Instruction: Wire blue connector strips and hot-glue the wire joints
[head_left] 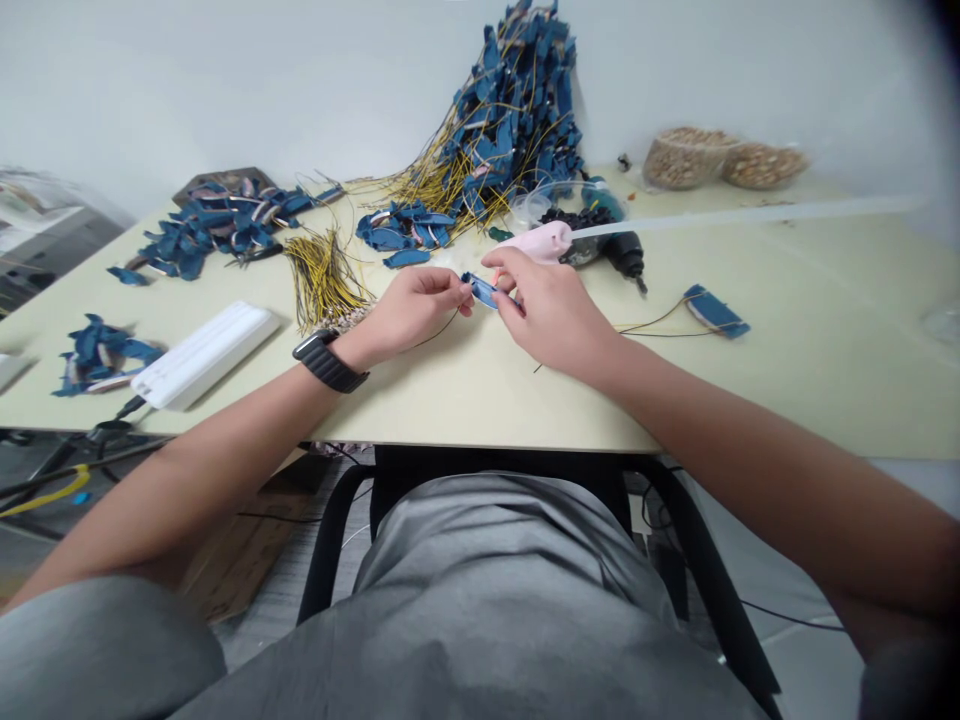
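A small blue piece [484,291] with a pale edge is held just above the table between my two hands. My left hand [420,308], a black watch on its wrist, pinches its left end, and a thin dark wire hangs below those fingers. At the piece's right end, the thumb and fingers of my right hand [551,308] close on it, with the index finger raised over it. Directly behind my right hand lies a pink tool [541,243] with a long translucent stick [712,219] at its back, resembling a hot glue gun; its front is mostly hidden.
Blue pieces with yellow and black wires form a tall heap [517,120]. Smaller piles lie left [217,230]; a wire bundle [322,280] and white power strip [206,355] sit nearby. Right are a black-tipped tool [624,258], one wired blue piece [716,311] and bags [686,160].
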